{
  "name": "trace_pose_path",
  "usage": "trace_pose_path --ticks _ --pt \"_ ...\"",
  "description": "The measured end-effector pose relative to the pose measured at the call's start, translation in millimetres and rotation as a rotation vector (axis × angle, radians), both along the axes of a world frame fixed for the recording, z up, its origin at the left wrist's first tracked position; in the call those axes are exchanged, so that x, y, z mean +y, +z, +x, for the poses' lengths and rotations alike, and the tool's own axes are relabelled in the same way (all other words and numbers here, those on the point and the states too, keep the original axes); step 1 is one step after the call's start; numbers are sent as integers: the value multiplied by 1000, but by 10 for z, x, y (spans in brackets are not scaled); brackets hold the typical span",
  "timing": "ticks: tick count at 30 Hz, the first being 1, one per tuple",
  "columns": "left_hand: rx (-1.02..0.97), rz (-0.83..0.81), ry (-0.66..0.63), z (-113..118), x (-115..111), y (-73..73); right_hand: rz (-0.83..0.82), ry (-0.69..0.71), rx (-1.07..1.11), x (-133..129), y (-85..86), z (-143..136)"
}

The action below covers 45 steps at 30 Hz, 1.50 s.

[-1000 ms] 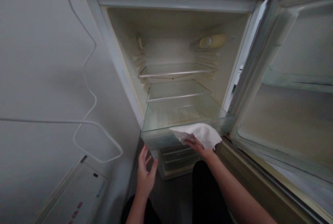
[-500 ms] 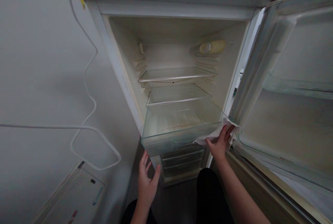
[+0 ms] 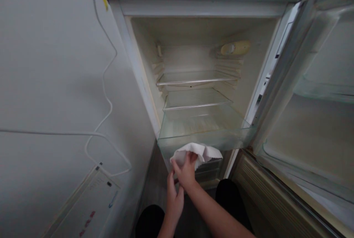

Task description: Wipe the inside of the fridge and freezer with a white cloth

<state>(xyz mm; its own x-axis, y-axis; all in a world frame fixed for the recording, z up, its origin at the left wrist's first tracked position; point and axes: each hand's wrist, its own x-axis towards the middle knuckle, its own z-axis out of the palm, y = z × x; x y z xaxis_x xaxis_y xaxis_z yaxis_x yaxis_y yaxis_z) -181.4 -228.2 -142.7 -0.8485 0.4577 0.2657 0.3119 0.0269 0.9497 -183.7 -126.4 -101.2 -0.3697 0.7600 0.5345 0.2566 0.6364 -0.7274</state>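
Note:
A white cloth [image 3: 208,153] is bunched in my right hand [image 3: 186,169], in front of the clear drawer [image 3: 204,137] that sticks out of the open fridge. My left hand [image 3: 174,197] is just below and left of it, fingers apart, its fingertips close to the right hand. Whether the two hands touch is unclear. Two glass shelves, the upper one [image 3: 197,77] and the lower one [image 3: 196,99], sit above the drawer. A yellowish lamp cover [image 3: 235,48] is on the inner right wall.
The fridge door [image 3: 312,131] stands open on the right, with a lower door [image 3: 262,190] open beneath it. A white cable [image 3: 106,83] hangs along the left wall. A flat white box [image 3: 91,197] leans at lower left.
My right hand has moved left with the cloth, from the drawer's right corner to its front. My left hand has shifted right and down, close to it. The view has turned slightly left.

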Motion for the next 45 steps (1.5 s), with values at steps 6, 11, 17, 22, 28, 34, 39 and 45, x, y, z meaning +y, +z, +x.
trace_pose_path --ticks 6,11,17,22,28,34,39,45 --pt "-169 27 2 57 -126 -351 150 171 -71 -412 94 35" --pt "-224 -40 -67 80 -240 -249 475 333 -245 -260 149 106" --pt "-226 -65 -53 123 -320 52 693 364 -276 571 508 186" --pt "-68 -69 -99 135 -218 187 563 104 -298 1197 617 646" --pt "467 -128 -56 199 52 528 398 -170 -339 1753 343 1222" --pt "767 -320 -203 438 334 928 168 -239 -467 1914 41 1440" --pt "853 -399 -217 525 534 988 148 -187 -309 1938 -105 1467" --pt "992 -525 -49 413 830 915 123 -121 -81 1906 -352 1364"
